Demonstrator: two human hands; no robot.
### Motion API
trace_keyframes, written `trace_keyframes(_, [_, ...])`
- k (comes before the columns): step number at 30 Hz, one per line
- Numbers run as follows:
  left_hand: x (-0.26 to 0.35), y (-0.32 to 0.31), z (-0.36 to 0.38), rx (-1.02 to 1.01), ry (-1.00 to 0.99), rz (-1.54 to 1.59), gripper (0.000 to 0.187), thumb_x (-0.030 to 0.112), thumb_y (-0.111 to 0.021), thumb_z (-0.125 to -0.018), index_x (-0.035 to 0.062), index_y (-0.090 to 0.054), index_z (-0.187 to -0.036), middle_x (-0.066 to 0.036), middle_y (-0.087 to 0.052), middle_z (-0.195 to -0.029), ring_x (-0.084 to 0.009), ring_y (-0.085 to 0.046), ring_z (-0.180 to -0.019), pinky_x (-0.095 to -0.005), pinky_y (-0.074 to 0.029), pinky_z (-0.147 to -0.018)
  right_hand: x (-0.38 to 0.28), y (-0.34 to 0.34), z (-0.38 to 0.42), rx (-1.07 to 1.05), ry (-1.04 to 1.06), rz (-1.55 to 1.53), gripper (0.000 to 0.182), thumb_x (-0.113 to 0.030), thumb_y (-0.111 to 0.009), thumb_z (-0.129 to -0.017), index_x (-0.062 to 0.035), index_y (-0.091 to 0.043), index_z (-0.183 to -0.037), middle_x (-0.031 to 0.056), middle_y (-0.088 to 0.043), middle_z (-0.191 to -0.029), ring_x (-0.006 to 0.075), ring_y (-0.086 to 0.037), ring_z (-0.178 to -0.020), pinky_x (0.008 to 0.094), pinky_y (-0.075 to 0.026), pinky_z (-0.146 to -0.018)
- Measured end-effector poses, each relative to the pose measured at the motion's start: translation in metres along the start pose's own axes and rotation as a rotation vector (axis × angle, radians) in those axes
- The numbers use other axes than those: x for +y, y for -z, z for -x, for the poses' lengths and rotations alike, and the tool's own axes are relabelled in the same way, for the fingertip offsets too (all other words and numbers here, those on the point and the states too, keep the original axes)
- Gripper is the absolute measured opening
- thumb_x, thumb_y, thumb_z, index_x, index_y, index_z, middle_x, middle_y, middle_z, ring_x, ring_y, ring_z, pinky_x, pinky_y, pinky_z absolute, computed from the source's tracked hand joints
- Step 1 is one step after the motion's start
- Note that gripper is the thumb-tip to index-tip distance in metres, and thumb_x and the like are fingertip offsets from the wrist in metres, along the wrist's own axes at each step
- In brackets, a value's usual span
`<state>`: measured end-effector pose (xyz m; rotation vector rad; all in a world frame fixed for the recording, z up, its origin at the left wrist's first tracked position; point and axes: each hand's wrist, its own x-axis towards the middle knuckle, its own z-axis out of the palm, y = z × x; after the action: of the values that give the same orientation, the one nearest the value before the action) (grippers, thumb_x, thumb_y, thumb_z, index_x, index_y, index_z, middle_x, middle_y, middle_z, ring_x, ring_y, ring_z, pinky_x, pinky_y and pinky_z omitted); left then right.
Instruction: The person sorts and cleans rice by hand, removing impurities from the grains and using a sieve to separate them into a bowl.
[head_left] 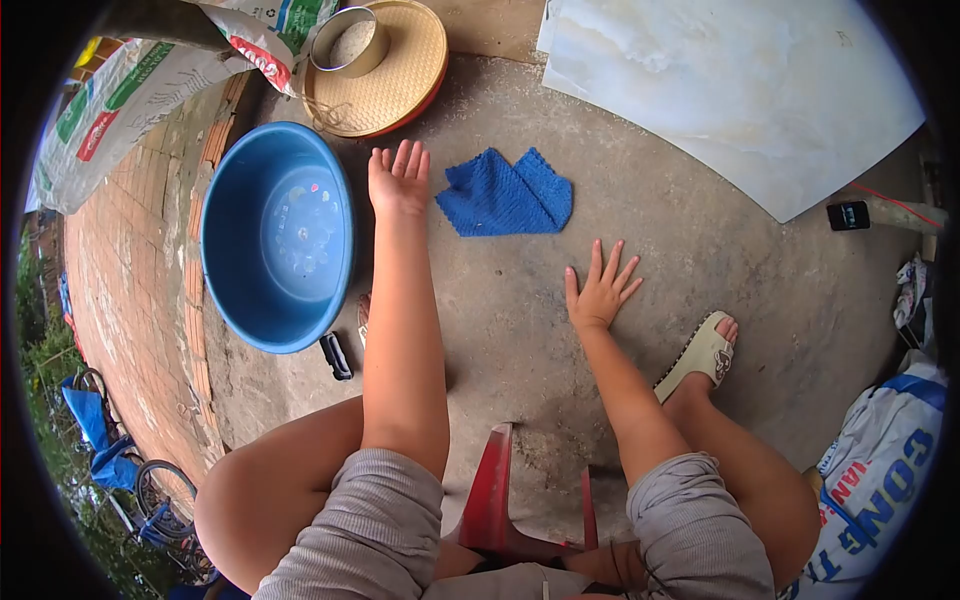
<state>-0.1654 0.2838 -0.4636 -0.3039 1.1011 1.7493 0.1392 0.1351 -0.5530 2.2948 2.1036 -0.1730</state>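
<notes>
My left hand [399, 180] is held out palm up with its fingers extended and nothing in it, between the blue basin and the blue cloth. My right hand [602, 292] has its fingers spread, back upward, over the concrete floor, also holding nothing. A folded blue cloth [505, 195] lies on the floor between and beyond my hands. To the left stands a large blue plastic basin [232, 240], with small pale and pink marks on its bottom. Past my left fingertips is a round tan woven-patterned lid [415, 75], and a metal tin [350, 45] with pale grains rests on it.
A pale marbled sheet [720, 90] covers the floor at far right, near a black phone-like device [848, 216]. Printed sacks [880, 470] stand at lower right, and plastic bags [130, 110] at upper left. Under me is a red stool [488, 500]. A bicycle [165, 495] is outside at left.
</notes>
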Motion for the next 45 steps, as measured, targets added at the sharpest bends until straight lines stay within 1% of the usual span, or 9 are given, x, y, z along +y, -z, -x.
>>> trace_keyframes(7, [0.005, -0.031, -0.035, 0.002, 0.068, 0.050, 0.078, 0.038, -0.047, -0.094, 0.0131, 0.004, -0.147, -0.012, -0.008, -0.154, -0.0359, -0.018, -0.139, -0.0481, -0.026, -0.111, 0.001, -0.001, 0.000, 0.044, 0.008, -0.008, 0.067, -0.055, -0.044, -0.087, -0.0253, -0.027, -0.145, 0.0117, -0.012, -0.154, 0.0452, -0.006, -0.139, 0.0636, -0.003, -0.107])
trace_keyframes(12, [0.011, -0.024, -0.046, -0.030, 0.129, 0.309, 0.081, 0.038, -0.053, -0.091, 0.0097, -0.002, -0.147, -0.012, -0.026, -0.146, -0.0324, -0.034, -0.132, -0.0450, -0.035, -0.105, -0.001, -0.002, -0.001, 0.053, 0.007, -0.015, 0.067, -0.055, -0.045, -0.086, -0.0248, -0.029, -0.144, 0.0118, -0.013, -0.154, 0.0451, -0.007, -0.139, 0.0639, -0.003, -0.107])
trace_keyframes(14, [0.010, -0.019, -0.044, 0.073, 0.160, 0.212, 0.055, 0.040, -0.048, -0.093, 0.0036, -0.032, -0.132, -0.012, -0.048, -0.124, -0.0264, -0.056, -0.100, -0.0382, -0.047, -0.085, -0.001, -0.001, -0.001, 0.067, 0.006, -0.022, 0.067, -0.054, -0.046, -0.086, -0.0245, -0.030, -0.144, 0.0121, -0.015, -0.153, 0.0451, -0.007, -0.139, 0.0641, -0.004, -0.107])
trace_keyframes(23, [-0.049, 0.013, 0.001, 0.134, 0.139, 0.051, 0.038, 0.043, -0.038, -0.095, 0.0079, -0.048, -0.105, 0.000, -0.056, -0.103, -0.0165, -0.040, -0.066, -0.0296, -0.035, -0.059, -0.001, -0.002, -0.001, 0.075, 0.008, -0.032, 0.066, -0.053, -0.047, -0.085, -0.0241, -0.032, -0.143, 0.0124, -0.016, -0.153, 0.0453, -0.007, -0.139, 0.0639, -0.004, -0.107])
trace_keyframes(27, [-0.092, 0.015, 0.044, 0.227, 0.197, -0.020, 0.035, 0.041, -0.034, -0.095, 0.0121, -0.049, -0.106, -0.002, -0.054, -0.122, -0.0149, -0.042, -0.061, -0.0291, -0.036, -0.056, -0.001, -0.001, -0.001, 0.067, 0.008, -0.023, 0.067, -0.053, -0.048, -0.085, -0.0240, -0.032, -0.143, 0.0122, -0.016, -0.153, 0.0452, -0.007, -0.139, 0.0639, -0.004, -0.107])
trace_keyframes(33, [-0.127, -0.005, 0.111, 0.281, 0.469, -0.292, 0.034, 0.035, -0.033, -0.096, 0.0093, -0.056, -0.090, -0.006, -0.066, -0.086, -0.0174, -0.050, -0.063, -0.0313, -0.042, -0.059, -0.002, -0.002, -0.002, 0.086, 0.005, -0.055, 0.065, -0.052, -0.049, -0.085, -0.0230, -0.034, -0.141, 0.0121, -0.018, -0.152, 0.0451, -0.009, -0.138, 0.0641, -0.006, -0.106])
trace_keyframes(39, [-0.063, -0.061, 0.098, 0.268, -0.027, -0.270, 0.034, 0.039, -0.044, -0.092, 0.0104, -0.050, -0.075, -0.001, -0.057, -0.066, -0.0130, -0.048, -0.052, -0.0282, -0.035, -0.047, -0.001, -0.003, -0.002, 0.111, 0.017, -0.050, 0.065, -0.050, -0.051, -0.085, -0.0207, -0.035, -0.141, 0.0120, -0.019, -0.152, 0.0442, -0.010, -0.139, 0.0645, -0.007, -0.106])
trace_keyframes(43, [0.002, -0.052, 0.059, 0.426, 0.146, 0.056, 0.039, 0.047, -0.048, -0.089, 0.0145, -0.043, -0.069, 0.001, -0.046, -0.057, -0.0116, -0.036, -0.045, -0.0250, -0.029, -0.046, -0.002, -0.001, -0.002, 0.101, 0.014, -0.048, 0.065, -0.050, -0.051, -0.085, -0.0211, -0.035, -0.141, 0.0123, -0.020, -0.152, 0.0445, -0.010, -0.138, 0.0643, -0.007, -0.106])
trace_keyframes(45, [0.014, -0.036, 0.045, 0.319, 0.127, -0.251, 0.038, 0.043, -0.051, -0.089, 0.0157, -0.040, -0.064, 0.002, -0.041, -0.052, -0.0110, -0.034, -0.043, -0.0252, -0.027, -0.044, -0.002, 0.000, -0.002, 0.097, 0.013, -0.048, 0.065, -0.050, -0.051, -0.085, -0.0211, -0.035, -0.141, 0.0124, -0.020, -0.152, 0.0447, -0.010, -0.138, 0.0642, -0.006, -0.106])
